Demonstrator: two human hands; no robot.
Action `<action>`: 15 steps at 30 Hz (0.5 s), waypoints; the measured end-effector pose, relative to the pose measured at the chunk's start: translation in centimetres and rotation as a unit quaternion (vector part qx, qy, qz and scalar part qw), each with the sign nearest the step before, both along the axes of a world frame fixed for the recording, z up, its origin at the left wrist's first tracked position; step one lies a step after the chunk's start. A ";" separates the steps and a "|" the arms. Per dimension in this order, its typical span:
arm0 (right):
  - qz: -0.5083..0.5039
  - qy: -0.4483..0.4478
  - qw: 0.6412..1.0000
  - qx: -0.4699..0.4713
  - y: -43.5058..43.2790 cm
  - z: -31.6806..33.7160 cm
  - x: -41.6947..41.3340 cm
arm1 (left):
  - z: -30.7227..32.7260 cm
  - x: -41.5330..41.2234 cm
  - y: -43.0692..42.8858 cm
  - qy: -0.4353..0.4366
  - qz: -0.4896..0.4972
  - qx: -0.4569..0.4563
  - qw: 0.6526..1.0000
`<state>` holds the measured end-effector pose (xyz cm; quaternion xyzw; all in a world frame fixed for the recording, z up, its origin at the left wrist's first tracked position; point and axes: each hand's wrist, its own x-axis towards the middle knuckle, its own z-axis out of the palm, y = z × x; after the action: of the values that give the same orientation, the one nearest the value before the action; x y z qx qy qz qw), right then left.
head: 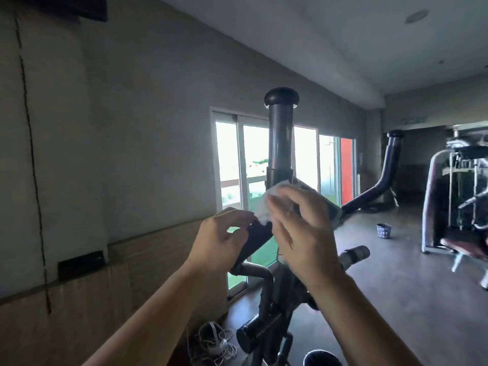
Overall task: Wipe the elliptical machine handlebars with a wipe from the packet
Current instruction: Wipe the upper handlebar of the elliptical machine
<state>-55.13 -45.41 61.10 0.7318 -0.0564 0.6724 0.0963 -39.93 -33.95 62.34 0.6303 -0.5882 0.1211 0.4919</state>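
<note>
A white wipe (pixel 260 207) is spread between my two hands in front of the elliptical machine. My left hand (pixel 221 239) pinches its lower left corner. My right hand (pixel 303 228) holds its right side, fingers raised and partly covering it. Just behind the wipe rises the near handlebar (pixel 281 138), a dark upright tube with a round cap. The other handlebar (pixel 390 165) bends up at the right, further away. A short padded grip (pixel 353 253) sticks out below my right hand. A dark angled part (pixel 254 240) sits under the wipe; whether it is machine or packet I cannot tell.
Bright sliding glass doors (pixel 237 167) stand behind the machine. A weight machine (pixel 454 194) fills the right side, with a small dark bucket (pixel 383 231) on the floor before it. White cords (pixel 214 342) lie tangled by the wall at the lower left.
</note>
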 end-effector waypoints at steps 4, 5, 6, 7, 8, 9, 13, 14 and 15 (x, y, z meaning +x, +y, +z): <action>-0.070 0.049 0.995 -0.055 0.5 2.0 -0.8 | 0.1 1.5 0.1 0.042 -0.096 0.000 0.995; -0.102 0.084 0.987 -0.089 0.8 1.3 -0.6 | 0.0 2.1 0.0 0.045 -0.114 -0.002 0.992; -0.142 0.119 0.974 -0.128 1.1 0.7 -0.8 | -0.1 2.6 -0.1 0.040 -0.130 0.001 0.991; -0.177 0.147 0.960 -0.160 1.3 0.4 -1.2 | -0.2 3.0 -0.2 0.035 -0.146 0.004 0.989; -0.196 0.167 0.951 -0.173 1.3 0.9 -1.7 | -0.4 3.5 -0.3 0.033 -0.161 0.005 0.986; -0.203 0.174 0.949 -0.169 1.4 1.8 -2.0 | -0.4 3.9 -0.4 0.034 -0.175 0.006 0.984; -0.267 0.203 0.926 -0.175 1.9 3.2 -2.0 | -0.3 4.9 -1.0 0.034 -0.209 0.008 0.977; -0.278 0.225 0.914 -0.190 2.1 2.6 -1.8 | -0.3 5.2 -1.2 0.026 -0.214 0.004 0.976; -0.283 0.247 0.904 -0.204 2.2 2.3 -2.0 | -0.4 5.4 -1.4 0.015 -0.217 -0.002 0.976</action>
<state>-57.10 -43.18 63.43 0.7920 -0.0972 0.4109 0.4409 -34.54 -35.32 61.98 0.4887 -0.7032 0.0032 0.5163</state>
